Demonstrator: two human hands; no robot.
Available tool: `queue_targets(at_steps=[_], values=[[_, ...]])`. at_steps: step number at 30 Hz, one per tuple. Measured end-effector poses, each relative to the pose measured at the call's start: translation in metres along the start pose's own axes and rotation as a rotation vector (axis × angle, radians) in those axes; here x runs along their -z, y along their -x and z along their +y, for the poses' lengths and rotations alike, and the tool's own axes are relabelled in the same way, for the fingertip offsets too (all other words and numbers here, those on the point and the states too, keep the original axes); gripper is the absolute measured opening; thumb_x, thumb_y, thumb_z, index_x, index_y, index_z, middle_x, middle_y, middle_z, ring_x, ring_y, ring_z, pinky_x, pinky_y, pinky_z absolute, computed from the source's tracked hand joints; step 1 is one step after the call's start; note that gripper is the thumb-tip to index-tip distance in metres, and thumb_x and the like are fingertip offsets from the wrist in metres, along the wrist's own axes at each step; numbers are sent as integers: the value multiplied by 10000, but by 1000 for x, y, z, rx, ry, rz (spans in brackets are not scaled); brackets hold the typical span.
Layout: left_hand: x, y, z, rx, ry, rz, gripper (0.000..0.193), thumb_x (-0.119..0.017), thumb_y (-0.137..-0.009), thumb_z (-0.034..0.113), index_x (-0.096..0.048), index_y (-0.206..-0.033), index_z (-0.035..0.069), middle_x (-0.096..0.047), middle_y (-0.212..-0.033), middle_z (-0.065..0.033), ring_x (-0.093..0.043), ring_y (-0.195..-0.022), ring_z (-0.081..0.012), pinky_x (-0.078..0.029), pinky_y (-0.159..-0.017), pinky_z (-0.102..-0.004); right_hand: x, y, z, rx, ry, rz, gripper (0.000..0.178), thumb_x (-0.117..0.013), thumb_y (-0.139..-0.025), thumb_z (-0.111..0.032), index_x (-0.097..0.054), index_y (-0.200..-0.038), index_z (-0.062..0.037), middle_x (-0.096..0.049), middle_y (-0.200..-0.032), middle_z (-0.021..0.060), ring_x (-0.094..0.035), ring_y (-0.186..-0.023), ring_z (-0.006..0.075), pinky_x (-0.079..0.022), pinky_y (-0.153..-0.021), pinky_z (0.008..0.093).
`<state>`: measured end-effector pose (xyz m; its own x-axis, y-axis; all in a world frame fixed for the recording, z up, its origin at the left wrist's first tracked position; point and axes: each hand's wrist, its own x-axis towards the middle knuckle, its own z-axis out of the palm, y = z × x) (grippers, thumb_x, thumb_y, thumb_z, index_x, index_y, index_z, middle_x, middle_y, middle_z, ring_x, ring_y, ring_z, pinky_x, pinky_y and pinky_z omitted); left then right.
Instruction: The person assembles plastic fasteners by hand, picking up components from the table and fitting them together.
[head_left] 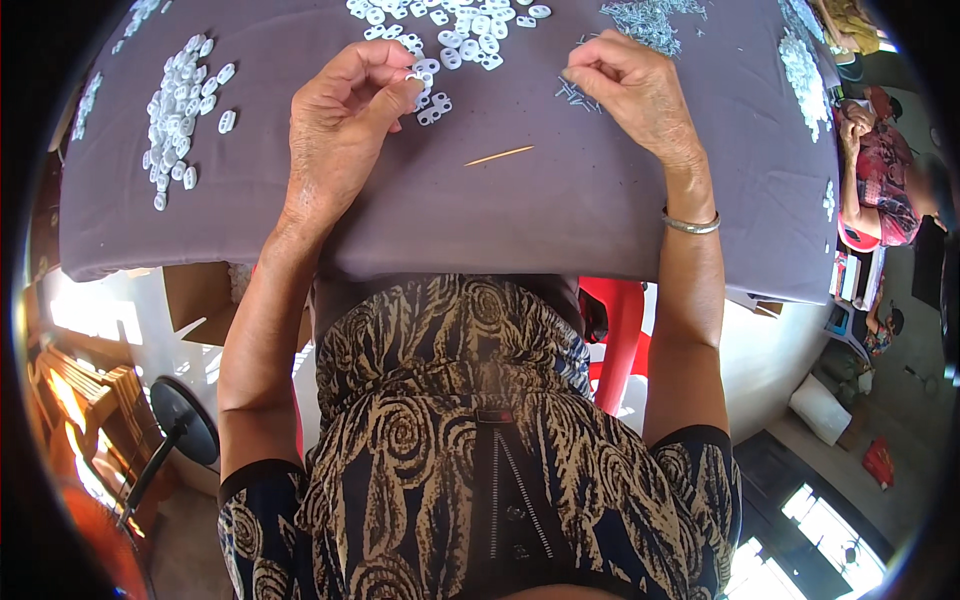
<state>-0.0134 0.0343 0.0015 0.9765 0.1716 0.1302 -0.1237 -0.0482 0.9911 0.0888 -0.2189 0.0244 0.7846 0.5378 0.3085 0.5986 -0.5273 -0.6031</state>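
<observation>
My left hand (pixel 345 120) pinches a small white plastic piece with holes (pixel 424 78) between thumb and fingers. Just beyond and beside it lie more loose white pieces (pixel 434 108). My right hand (pixel 632 92) is closed in a pinch, fingertips down by a few scattered small metal nails (pixel 572 95); whether a nail is between them is too small to see. A larger heap of the nails (pixel 655 24) spreads behind that hand. Between my hands, nearer to me, a thin wooden toothpick (pixel 500 155) rests on the brown cloth.
The brown cloth-covered table (pixel 480 220) ends in front of my lap. White pieces form a heap at the far middle (pixel 480 25) and another on the left (pixel 175 115). More white pieces (pixel 803 75) lie at the right edge. People (pixel 885 185) sit beyond it.
</observation>
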Motion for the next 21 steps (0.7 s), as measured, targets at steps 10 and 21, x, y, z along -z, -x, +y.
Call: queue_targets(at_steps=[10, 21], values=[[-6, 2, 2, 12, 3, -36, 164, -643, -853, 25, -633, -1014, 53, -610, -802, 31, -548, -720, -35, -458, -611, -198, -9, -4, 4, -82, -53, -68, 69, -648, -841, -74, -610, -814, -25, -535, -723, -28, -446, -593, 69, -384, -546, 219], [-15, 8, 0, 2, 82, -47, 262, -640, -832, -33, -579, -1073, 49, -593, -803, 16, -518, -698, -27, -453, -623, -185, -18, -14, -41, -222, -710, -122, 105, -576, -925, -115, -635, -933, -28, -594, -835, -6, -471, -697, 35, -380, -600, 184]])
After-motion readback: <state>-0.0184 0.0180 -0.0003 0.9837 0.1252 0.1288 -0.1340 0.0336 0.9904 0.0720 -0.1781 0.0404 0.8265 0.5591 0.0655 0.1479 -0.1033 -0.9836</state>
